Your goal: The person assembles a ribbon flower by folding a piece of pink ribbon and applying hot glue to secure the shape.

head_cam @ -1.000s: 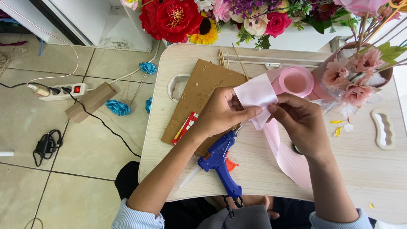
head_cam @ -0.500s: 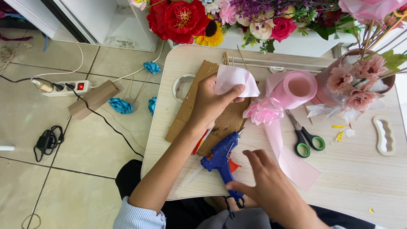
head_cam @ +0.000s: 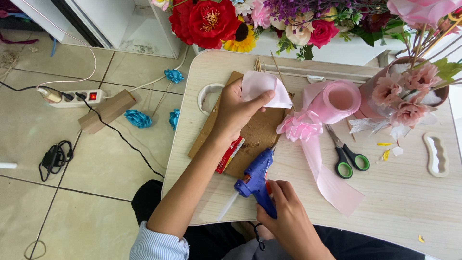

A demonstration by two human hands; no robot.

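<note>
My left hand (head_cam: 236,113) pinches a folded piece of pale pink ribbon (head_cam: 264,89) above a brown cardboard sheet (head_cam: 257,137). My right hand (head_cam: 284,214) grips the handle of a blue glue gun (head_cam: 257,178) that lies at the near edge of the light wooden table (head_cam: 409,192), its nozzle pointing toward the cardboard. A finished pink ribbon rose (head_cam: 298,126) lies beside a pink ribbon roll (head_cam: 341,98), whose loose strip trails toward me.
Green-handled scissors (head_cam: 346,156) lie right of the ribbon strip. A pot of pink flowers (head_cam: 409,94) stands at the right, a row of red, yellow and pink flowers (head_cam: 211,21) at the back. On the floor: a power strip (head_cam: 77,96), blue ribbon roses (head_cam: 138,118), cables.
My hands separated. The left carried the ribbon piece up over the cardboard; the right dropped to the near edge and took hold of the glue gun. The pink rose now lies on the table.
</note>
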